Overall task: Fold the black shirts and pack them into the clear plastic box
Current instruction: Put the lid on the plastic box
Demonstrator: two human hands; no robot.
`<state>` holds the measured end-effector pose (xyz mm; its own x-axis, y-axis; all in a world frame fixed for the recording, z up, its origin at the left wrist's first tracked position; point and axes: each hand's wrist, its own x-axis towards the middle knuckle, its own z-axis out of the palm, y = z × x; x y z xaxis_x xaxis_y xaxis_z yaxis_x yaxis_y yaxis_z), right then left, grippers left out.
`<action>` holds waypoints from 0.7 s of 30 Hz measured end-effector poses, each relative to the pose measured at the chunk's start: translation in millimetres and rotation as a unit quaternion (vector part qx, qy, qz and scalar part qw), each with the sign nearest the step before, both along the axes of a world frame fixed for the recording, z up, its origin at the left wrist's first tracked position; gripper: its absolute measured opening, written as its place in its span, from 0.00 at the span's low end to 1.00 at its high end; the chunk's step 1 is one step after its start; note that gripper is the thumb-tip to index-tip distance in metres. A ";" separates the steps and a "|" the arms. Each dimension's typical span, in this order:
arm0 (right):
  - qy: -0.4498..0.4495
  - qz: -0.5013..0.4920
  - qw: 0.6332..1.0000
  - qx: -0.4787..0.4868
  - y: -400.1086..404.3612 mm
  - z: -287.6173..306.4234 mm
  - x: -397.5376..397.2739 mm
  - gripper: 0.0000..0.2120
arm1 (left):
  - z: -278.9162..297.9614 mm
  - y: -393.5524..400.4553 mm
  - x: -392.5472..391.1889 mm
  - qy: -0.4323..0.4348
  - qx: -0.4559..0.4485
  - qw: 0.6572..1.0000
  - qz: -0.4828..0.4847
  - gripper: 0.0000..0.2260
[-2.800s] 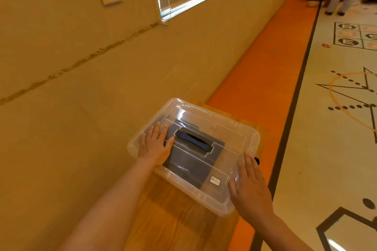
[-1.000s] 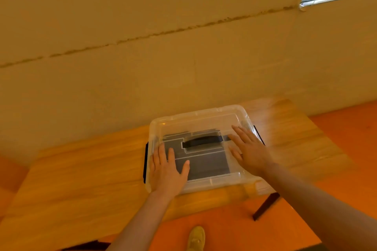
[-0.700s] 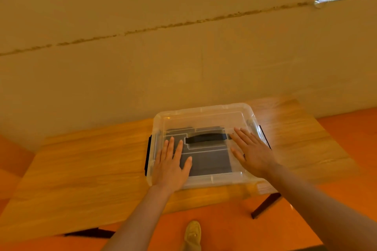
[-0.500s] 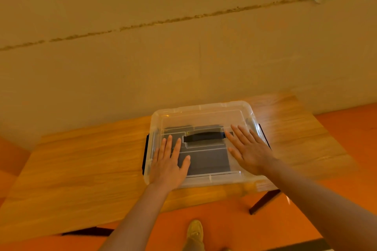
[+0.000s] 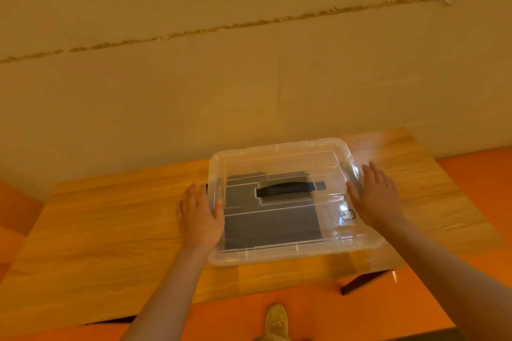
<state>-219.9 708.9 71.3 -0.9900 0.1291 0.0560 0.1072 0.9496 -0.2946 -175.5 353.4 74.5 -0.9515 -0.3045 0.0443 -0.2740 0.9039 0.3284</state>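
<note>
— Item one?
— Clear plastic box [image 5: 291, 253] with its clear lid on and a black handle [image 5: 285, 189], lower centre of the frame, on the light wooden table [image 5: 110, 230]; folded black shirts [image 5: 273, 225] lie inside.
— Your hands?
— Your left hand [image 5: 201, 220] lies flat against the box's left edge, fingers straight, grasping nothing. Your right hand [image 5: 378, 198] rests likewise at the right edge, fingers released.
</note>
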 end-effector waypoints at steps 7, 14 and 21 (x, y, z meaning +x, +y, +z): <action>-0.133 -0.089 0.975 -0.154 -0.3 1.7 -16.0 0.27 | -8.9 -2.7 -11.5 -0.088 0.242 0.958 0.125 0.26; -0.095 -0.095 0.982 -0.130 -3.8 3.7 -15.7 0.25 | -1.7 -2.5 -7.9 -0.031 0.185 0.975 0.116 0.27; 0.018 -0.060 0.998 -0.003 -13.1 7.7 -5.7 0.20 | 10.5 6.0 -3.6 0.002 0.021 0.997 0.070 0.24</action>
<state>-225.6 695.8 79.0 -0.9649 0.2467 0.0897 0.2090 0.9288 -0.3061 -179.1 359.4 85.0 -0.8995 -0.4357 0.0331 -0.3946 0.8424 0.3669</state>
